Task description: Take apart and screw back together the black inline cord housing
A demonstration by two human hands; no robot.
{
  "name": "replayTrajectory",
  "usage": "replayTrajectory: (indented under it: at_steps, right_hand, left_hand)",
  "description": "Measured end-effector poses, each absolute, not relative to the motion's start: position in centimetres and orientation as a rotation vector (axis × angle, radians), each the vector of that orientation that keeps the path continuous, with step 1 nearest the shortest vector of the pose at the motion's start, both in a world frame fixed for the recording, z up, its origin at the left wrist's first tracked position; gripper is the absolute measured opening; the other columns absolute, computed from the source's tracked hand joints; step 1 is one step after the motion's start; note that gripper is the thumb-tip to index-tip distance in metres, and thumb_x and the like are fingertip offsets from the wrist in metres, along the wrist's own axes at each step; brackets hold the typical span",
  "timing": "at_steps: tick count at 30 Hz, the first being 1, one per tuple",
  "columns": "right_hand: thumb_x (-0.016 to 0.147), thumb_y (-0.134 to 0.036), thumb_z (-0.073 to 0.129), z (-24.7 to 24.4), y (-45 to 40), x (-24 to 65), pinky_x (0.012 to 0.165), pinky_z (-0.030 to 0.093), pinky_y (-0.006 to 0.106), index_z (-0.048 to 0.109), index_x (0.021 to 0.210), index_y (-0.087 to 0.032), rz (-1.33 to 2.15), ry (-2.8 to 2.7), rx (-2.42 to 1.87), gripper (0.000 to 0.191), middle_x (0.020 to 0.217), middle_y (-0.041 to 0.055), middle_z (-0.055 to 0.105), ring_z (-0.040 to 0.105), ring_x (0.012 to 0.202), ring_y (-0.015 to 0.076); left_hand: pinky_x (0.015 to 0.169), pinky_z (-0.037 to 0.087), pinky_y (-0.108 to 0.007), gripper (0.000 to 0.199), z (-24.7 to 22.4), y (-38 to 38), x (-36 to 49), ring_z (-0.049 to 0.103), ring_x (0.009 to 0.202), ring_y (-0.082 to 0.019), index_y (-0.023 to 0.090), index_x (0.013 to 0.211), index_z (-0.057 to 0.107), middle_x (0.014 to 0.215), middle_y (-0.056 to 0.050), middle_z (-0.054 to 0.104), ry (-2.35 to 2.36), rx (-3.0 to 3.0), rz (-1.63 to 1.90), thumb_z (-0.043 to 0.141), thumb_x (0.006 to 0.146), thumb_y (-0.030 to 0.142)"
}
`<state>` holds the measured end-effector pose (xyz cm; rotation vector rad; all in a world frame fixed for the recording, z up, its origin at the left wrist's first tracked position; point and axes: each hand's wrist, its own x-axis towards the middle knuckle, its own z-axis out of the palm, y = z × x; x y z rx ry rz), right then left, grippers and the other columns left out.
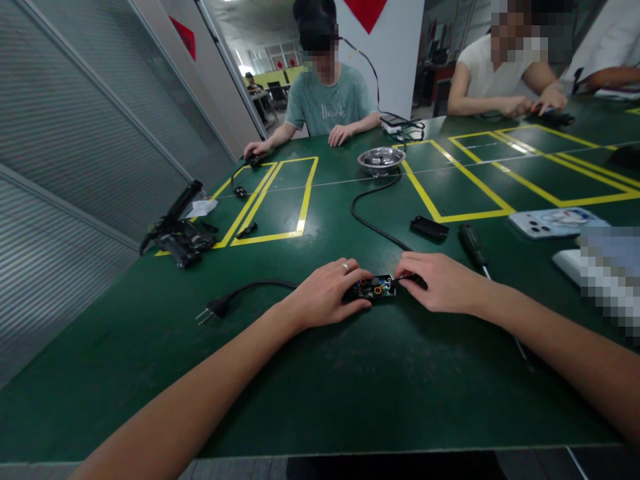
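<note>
Bare forearms point(210, 377) stretch in over the near edge of the green tabletop point(320, 407), ending in two hands set close to each other but not touching. Left hand point(325, 293) grips a small open casing point(379, 287), thumb on the near side and fingers on the far side, its circuit parts facing up; the casing sits at mid-table, between both hands. Right hand point(437, 283) pinches a black piece point(415, 280) at the casing's right end, mostly covered by the fingers. Left of the casing, a cord ends in a two-pin plug point(217, 308). Beyond the right hand lie a black cover point(429, 229) and a screwdriver point(471, 243), with a phone point(555, 222) farther right. Another cable point(367, 227) runs from near a metal bowl point(371, 168) to behind the right hand. Black parts point(183, 245) are heaped at far left; across the table sits a co-worker in a green shirt point(327, 100).
</note>
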<state>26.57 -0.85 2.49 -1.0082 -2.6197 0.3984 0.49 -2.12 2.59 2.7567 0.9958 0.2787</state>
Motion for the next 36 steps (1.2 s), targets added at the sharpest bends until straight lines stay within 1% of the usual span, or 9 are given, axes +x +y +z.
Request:
replayTrajectory:
  at_steps: [7,14,19,21,24,26,27,31,36]
  right_hand:
    - [0.085,-0.02,0.055,2.1,-0.7,26.5,0.074,0.044,0.032,0.062,0.085,-0.019,0.439,-2.585,-1.005,0.008,0.087,0.0048,0.062,0.056,0.082,0.0175]
    - [0.089,-0.022,0.052,2.3,-0.8,26.5,0.076,0.044,0.034,0.063,0.088,-0.02,0.428,-2.632,-1.017,0.012,0.089,0.0046,0.062,0.057,0.083,0.0173]
    - [0.088,-0.023,0.053,2.4,-0.8,26.5,0.074,0.045,0.033,0.064,0.088,-0.02,0.475,-2.623,-1.041,0.011,0.088,0.0039,0.063,0.058,0.081,0.0166]
    - [0.088,-0.023,0.053,2.4,-0.8,26.5,0.073,0.045,0.033,0.064,0.088,-0.02,0.482,-2.621,-1.048,0.011,0.089,0.0039,0.063,0.058,0.08,0.0166]
    - [0.088,-0.023,0.053,2.5,-0.8,26.6,0.073,0.045,0.033,0.064,0.089,-0.021,0.49,-2.62,-1.058,0.011,0.089,0.0038,0.063,0.058,0.08,0.0167]
    - [0.088,-0.024,0.053,2.6,-0.9,26.6,0.072,0.045,0.033,0.064,0.089,-0.021,0.501,-2.616,-1.061,0.012,0.09,0.0038,0.063,0.057,0.08,0.0166]
    - [0.088,-0.024,0.052,2.6,-0.9,26.6,0.072,0.045,0.033,0.063,0.09,-0.021,0.509,-2.615,-1.061,0.012,0.09,0.0037,0.063,0.057,0.08,0.0165]
    - [0.089,-0.024,0.052,2.3,-0.9,26.5,0.071,0.045,0.033,0.062,0.088,-0.021,0.538,-2.6,-1.051,0.011,0.09,0.0029,0.062,0.056,0.078,0.0156]
    - [0.089,-0.024,0.054,2.1,-0.8,26.3,0.07,0.044,0.032,0.062,0.085,-0.02,0.523,-2.583,-1.031,0.01,0.086,0.0027,0.062,0.056,0.076,0.0153]
  left_hand:
    - [0.087,0.047,-0.038,0.042,2.5,-2.1,0.5,0.055,0.098,-0.023,0.019,0.123,0.052,0.112,-0.009,0.056,0.996,2.756,0.291,0.055,0.089,0.044]
    - [0.089,0.047,-0.039,0.042,2.5,-2.0,0.6,0.055,0.099,-0.024,0.021,0.125,0.052,0.111,-0.01,0.056,0.992,2.74,0.294,0.054,0.089,0.044]
    - [0.089,0.046,-0.039,0.043,3.0,-1.9,0.1,0.056,0.1,-0.023,0.022,0.125,0.052,0.113,-0.009,0.057,0.991,2.678,0.316,0.058,0.087,0.043]
    - [0.085,0.047,-0.037,0.038,3.3,-1.5,-0.5,0.058,0.094,-0.021,0.021,0.121,0.054,0.107,-0.008,0.06,1.042,2.587,0.324,0.058,0.087,0.04]
    - [0.07,0.048,-0.031,0.022,3.5,-0.9,-1.4,0.06,0.076,-0.017,0.02,0.101,0.061,0.086,-0.003,0.063,1.099,2.383,0.263,0.054,0.089,0.037]
    - [0.062,0.045,-0.027,0.022,3.6,-0.6,-1.7,0.058,0.066,-0.014,0.019,0.09,0.062,0.075,-0.001,0.062,1.087,2.271,0.228,0.052,0.09,0.038]
    - [0.06,0.044,-0.026,0.023,3.6,-0.6,-1.7,0.057,0.064,-0.014,0.018,0.087,0.062,0.073,0.0,0.061,1.084,2.238,0.226,0.053,0.09,0.039]
    - [0.057,0.04,-0.024,0.021,3.7,-0.8,-1.2,0.054,0.062,-0.012,0.017,0.083,0.061,0.07,0.001,0.059,1.125,2.207,0.253,0.054,0.089,0.037]
    - [0.057,0.041,-0.024,0.02,3.9,-1.1,-0.9,0.055,0.064,-0.013,0.017,0.086,0.061,0.076,0.0,0.062,1.176,2.129,0.276,0.057,0.087,0.036]
